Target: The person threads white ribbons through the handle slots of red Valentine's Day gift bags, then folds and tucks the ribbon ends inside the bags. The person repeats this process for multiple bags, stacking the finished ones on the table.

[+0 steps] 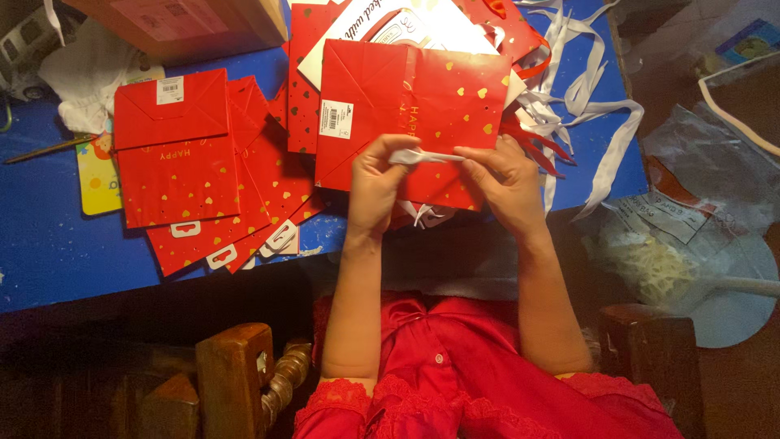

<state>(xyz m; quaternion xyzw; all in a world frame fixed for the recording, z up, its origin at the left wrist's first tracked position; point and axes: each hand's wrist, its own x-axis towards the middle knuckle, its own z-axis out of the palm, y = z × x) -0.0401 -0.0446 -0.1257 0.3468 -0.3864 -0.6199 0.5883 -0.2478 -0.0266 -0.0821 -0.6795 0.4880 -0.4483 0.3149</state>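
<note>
A flat red gift bag (406,106) with gold hearts and a white label lies on the blue table (49,244) in front of me. My left hand (375,183) and my right hand (505,180) rest over its near edge. Between them they pinch a short white ribbon strip (426,157), held level, the left hand at its folded end and the right at the other. A few white ribbon ends stick out below the bag near my wrists.
A stack of similar red bags (191,175) fans out to the left. Loose white ribbons (585,89) lie at the right. A cardboard box (179,24) stands at the back left. Plastic wrapping (691,244) sits off the table's right edge. Wooden chair parts (236,374) are near me.
</note>
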